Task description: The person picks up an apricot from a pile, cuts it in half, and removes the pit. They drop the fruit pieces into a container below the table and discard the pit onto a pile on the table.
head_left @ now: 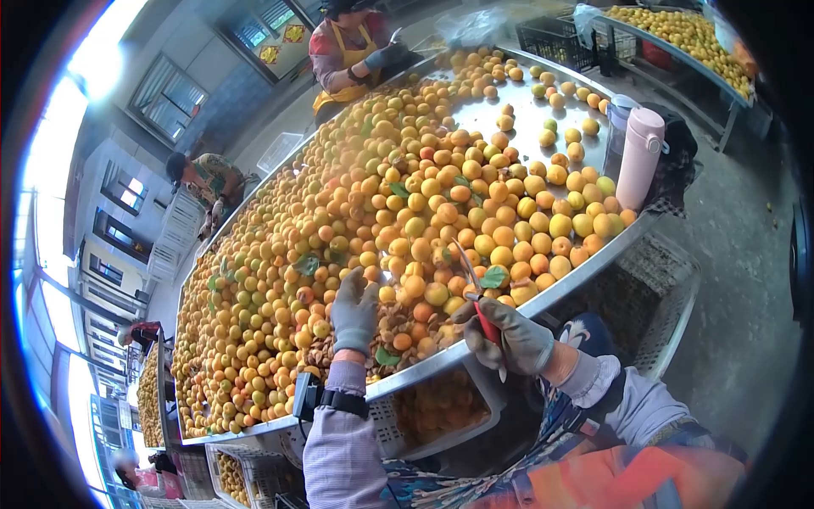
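My left hand (354, 316), in a grey glove, reaches over a heap of apricots (356, 204) with its fingers apart, holding nothing I can see. Its fingertips are at the fruit. My right hand (515, 339), gloved too, is closed around the red handle of a knife (487, 322) at the table's near edge. The knife's thin blade points up and away over the fruit. Between the hands lie brown, split apricot pieces (394, 327) and a green leaf (387, 356). Another leaf (493, 276) rests just beyond the blade.
The metal table (543, 301) has a raised rim. A pink bottle (640, 157) and a clear bottle (617, 127) stand at its right corner. Crates (458, 416) sit below. A person in a yellow apron (343, 59) and another person (208, 182) are along the far side.
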`<control>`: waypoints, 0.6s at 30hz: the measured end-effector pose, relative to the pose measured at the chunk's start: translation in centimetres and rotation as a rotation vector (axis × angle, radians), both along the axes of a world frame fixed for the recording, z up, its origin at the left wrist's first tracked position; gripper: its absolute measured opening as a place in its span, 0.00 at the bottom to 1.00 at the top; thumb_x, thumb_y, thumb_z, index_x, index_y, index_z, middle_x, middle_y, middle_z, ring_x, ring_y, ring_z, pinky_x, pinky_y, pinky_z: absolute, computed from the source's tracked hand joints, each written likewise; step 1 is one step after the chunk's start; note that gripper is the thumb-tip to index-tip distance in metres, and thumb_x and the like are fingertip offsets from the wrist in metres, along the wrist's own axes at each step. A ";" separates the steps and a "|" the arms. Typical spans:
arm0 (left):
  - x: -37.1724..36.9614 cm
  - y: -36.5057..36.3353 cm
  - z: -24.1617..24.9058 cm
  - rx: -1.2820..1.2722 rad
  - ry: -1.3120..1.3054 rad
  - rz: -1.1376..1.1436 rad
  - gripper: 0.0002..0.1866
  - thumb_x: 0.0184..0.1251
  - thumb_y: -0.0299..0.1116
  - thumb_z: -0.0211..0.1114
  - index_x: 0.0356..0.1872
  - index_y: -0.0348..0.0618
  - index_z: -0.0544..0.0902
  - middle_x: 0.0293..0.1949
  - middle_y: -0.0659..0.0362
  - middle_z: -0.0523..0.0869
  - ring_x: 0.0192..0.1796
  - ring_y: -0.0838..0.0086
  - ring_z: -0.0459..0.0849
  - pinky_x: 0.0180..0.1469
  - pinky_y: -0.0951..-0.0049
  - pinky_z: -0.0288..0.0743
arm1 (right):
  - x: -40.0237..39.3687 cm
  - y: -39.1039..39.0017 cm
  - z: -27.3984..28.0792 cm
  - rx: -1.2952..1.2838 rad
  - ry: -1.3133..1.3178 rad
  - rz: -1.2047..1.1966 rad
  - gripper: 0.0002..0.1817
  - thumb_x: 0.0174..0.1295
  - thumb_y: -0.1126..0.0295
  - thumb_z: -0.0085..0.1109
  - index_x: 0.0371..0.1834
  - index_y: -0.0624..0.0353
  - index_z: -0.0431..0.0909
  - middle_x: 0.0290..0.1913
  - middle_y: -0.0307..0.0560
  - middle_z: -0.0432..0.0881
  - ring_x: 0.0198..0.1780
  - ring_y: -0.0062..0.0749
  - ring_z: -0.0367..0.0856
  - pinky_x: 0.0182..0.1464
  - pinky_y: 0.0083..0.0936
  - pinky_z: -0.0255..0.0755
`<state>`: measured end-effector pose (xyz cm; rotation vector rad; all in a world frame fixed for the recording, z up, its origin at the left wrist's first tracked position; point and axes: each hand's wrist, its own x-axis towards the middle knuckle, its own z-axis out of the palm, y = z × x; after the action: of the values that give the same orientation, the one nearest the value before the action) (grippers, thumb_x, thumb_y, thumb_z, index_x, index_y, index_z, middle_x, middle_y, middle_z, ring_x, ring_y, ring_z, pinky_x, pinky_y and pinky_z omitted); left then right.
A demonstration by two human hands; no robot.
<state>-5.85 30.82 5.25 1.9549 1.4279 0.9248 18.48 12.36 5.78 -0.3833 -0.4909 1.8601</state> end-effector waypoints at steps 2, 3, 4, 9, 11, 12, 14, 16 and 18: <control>2.6 1.5 0.6 0.010 0.111 0.012 0.24 0.59 0.36 0.66 0.57 0.41 0.76 0.47 0.52 0.85 0.48 0.67 0.84 0.52 0.70 0.76 | 0.6 0.4 -0.4 -0.034 0.044 -0.021 0.25 0.70 0.46 0.41 0.52 0.56 0.74 0.20 0.39 0.72 0.16 0.20 0.67 0.18 0.17 0.62; 3.3 2.7 0.0 -0.037 0.050 0.046 0.25 0.59 0.38 0.66 0.57 0.41 0.76 0.47 0.51 0.84 0.49 0.65 0.84 0.52 0.70 0.76 | 1.0 0.5 -0.7 0.016 0.110 0.002 0.24 0.69 0.47 0.46 0.53 0.57 0.72 0.26 0.38 0.77 0.18 0.17 0.70 0.20 0.14 0.65; 4.3 3.6 -0.3 -0.085 -0.012 0.080 0.26 0.59 0.39 0.66 0.58 0.42 0.76 0.48 0.50 0.84 0.49 0.63 0.84 0.52 0.69 0.75 | 1.4 0.7 -0.9 -0.005 0.106 -0.017 0.25 0.69 0.47 0.46 0.53 0.57 0.72 0.26 0.38 0.77 0.18 0.17 0.70 0.20 0.14 0.65; 8.8 8.2 -1.5 0.089 0.191 0.071 0.28 0.58 0.44 0.64 0.60 0.47 0.74 0.53 0.47 0.80 0.55 0.57 0.80 0.57 0.64 0.71 | 2.9 1.3 -0.4 -0.128 0.098 -0.115 0.27 0.68 0.43 0.43 0.52 0.56 0.75 0.19 0.37 0.69 0.16 0.19 0.64 0.19 0.17 0.61; 10.6 9.5 -2.0 0.059 0.251 0.017 0.29 0.57 0.47 0.64 0.59 0.47 0.74 0.55 0.48 0.79 0.58 0.56 0.76 0.60 0.61 0.68 | 3.2 1.3 -0.4 -0.130 0.139 -0.096 0.27 0.68 0.43 0.44 0.51 0.56 0.75 0.20 0.38 0.69 0.17 0.19 0.64 0.19 0.17 0.61; 11.7 10.1 -2.2 0.025 0.242 0.034 0.29 0.57 0.47 0.64 0.59 0.48 0.74 0.56 0.50 0.78 0.59 0.56 0.75 0.61 0.61 0.67 | 3.3 1.3 -0.5 -0.121 0.141 -0.101 0.27 0.67 0.43 0.45 0.51 0.57 0.75 0.20 0.38 0.69 0.17 0.19 0.64 0.19 0.18 0.61; 13.9 10.6 -1.2 0.046 0.372 0.045 0.29 0.56 0.47 0.65 0.59 0.49 0.74 0.57 0.52 0.77 0.61 0.57 0.73 0.62 0.62 0.66 | 3.7 1.4 -1.0 -0.091 0.185 -0.089 0.26 0.69 0.45 0.44 0.52 0.57 0.74 0.21 0.38 0.71 0.17 0.19 0.65 0.20 0.17 0.62; 15.7 10.4 -0.2 0.115 0.524 0.045 0.28 0.55 0.45 0.66 0.58 0.49 0.74 0.57 0.54 0.77 0.61 0.57 0.70 0.63 0.62 0.64 | 3.7 1.3 -1.6 -0.072 0.228 -0.087 0.25 0.70 0.47 0.44 0.54 0.57 0.73 0.22 0.38 0.72 0.17 0.19 0.66 0.20 0.16 0.62; 17.2 10.9 -0.1 0.079 0.626 0.068 0.27 0.55 0.45 0.66 0.57 0.49 0.75 0.57 0.54 0.77 0.60 0.57 0.71 0.62 0.62 0.65 | 3.7 1.2 -1.2 -0.091 0.222 -0.073 0.25 0.71 0.48 0.42 0.55 0.57 0.73 0.21 0.38 0.71 0.17 0.19 0.65 0.19 0.16 0.62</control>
<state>11.36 41.68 5.19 2.3926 1.8163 0.4026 22.17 13.56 4.56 -0.2476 -0.2389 1.8322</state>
